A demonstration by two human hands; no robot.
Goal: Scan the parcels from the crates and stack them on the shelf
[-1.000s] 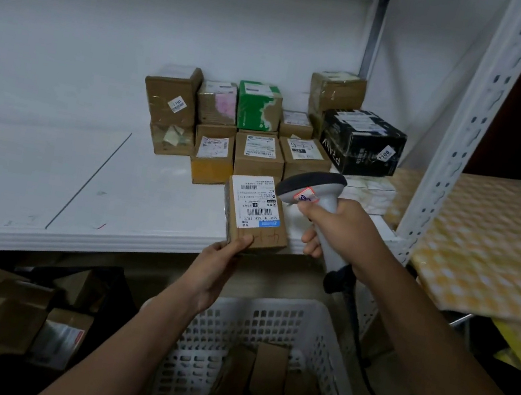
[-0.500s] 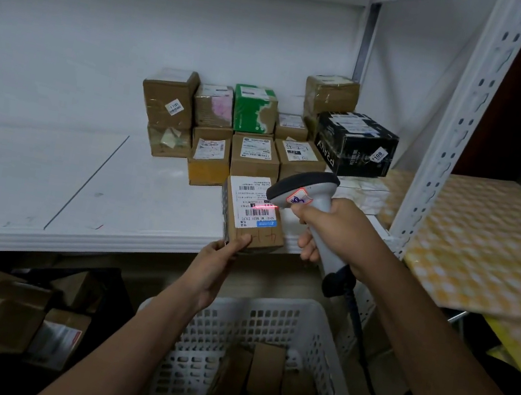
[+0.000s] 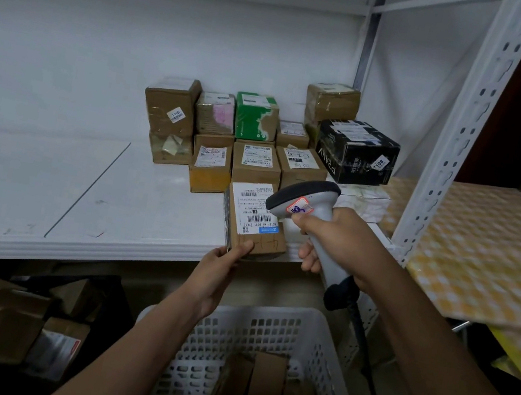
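The left hand (image 3: 217,268) pinches the lower corner of a small brown parcel (image 3: 256,222), thumb on its front face, holding it tilted up just above the front edge of the white shelf (image 3: 44,194). Its white shipping label carries barcodes, a blue strip and a line that seems to read "SOTE M1 BS31", and "4-1" with more strokes is handwritten on the cardboard below. The right hand (image 3: 336,240) grips the handle of a grey barcode scanner (image 3: 307,202), fingers wrapped round it, the scanner's head just over the label; a red-edged sticker with blue scribble sits on the head. At the back of the shelf stand stacked parcels: a black box (image 3: 357,153) printed "PRANY" with a tag "7108", a green box (image 3: 255,121), and a brown box (image 3: 170,108) tagged "1181". Below, a white perforated crate (image 3: 262,337) holds more brown parcels.
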